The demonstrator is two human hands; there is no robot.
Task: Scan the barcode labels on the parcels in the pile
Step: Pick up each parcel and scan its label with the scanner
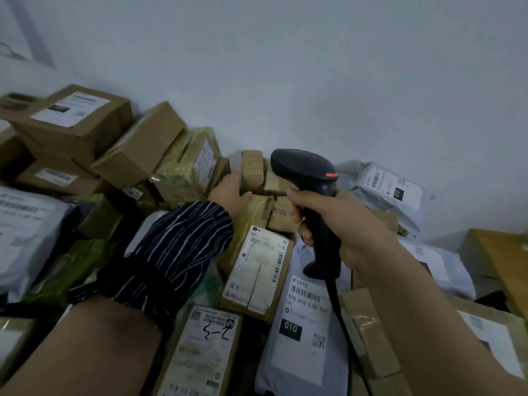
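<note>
My right hand [337,224] grips the handle of a black barcode scanner [311,181] with a red stripe, its head pointing left and away over the pile. My left hand [231,194], in a striped sleeve, holds a small taped brown box [253,170] at the back of the pile by the wall. Below the hands lie a brown box with a white barcode label [261,270] and a grey mailer bag marked 010 [305,327]. The small box's label is not visible.
Brown cartons [74,124] are stacked at the back left against the grey wall. Grey mailer bags lie at the left [25,230] and right [391,190]. Another labelled box [203,350] sits near the bottom. The scanner's cable [340,310] hangs down across the parcels.
</note>
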